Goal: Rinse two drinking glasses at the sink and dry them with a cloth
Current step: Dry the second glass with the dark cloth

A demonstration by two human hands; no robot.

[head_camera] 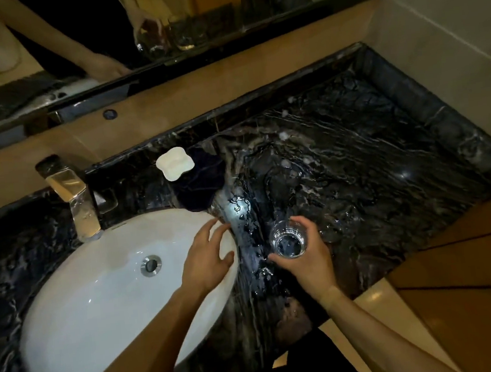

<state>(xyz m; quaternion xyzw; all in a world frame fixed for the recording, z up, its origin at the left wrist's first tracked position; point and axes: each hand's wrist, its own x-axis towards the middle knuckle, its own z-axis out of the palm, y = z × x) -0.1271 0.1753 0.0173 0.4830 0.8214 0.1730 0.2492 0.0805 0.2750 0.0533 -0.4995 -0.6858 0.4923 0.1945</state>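
Your sink point(79, 306) sits at the left of the counter point(357, 175), with the faucet point(74, 199) behind it at the back rim. To the right of the faucet lies a soap dish point(175, 163), and a cloth point(199, 187) lies just beside it, toward you. Your left hand point(208, 261) hovers over the sink's right edge. Your right hand point(308, 257) holds a glass point(288, 240) upright over the counter, just right of the sink. A mirror point(162, 20) runs along the wall behind.

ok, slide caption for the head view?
Right hand grips a glass over the counter; left hand open above the basin.
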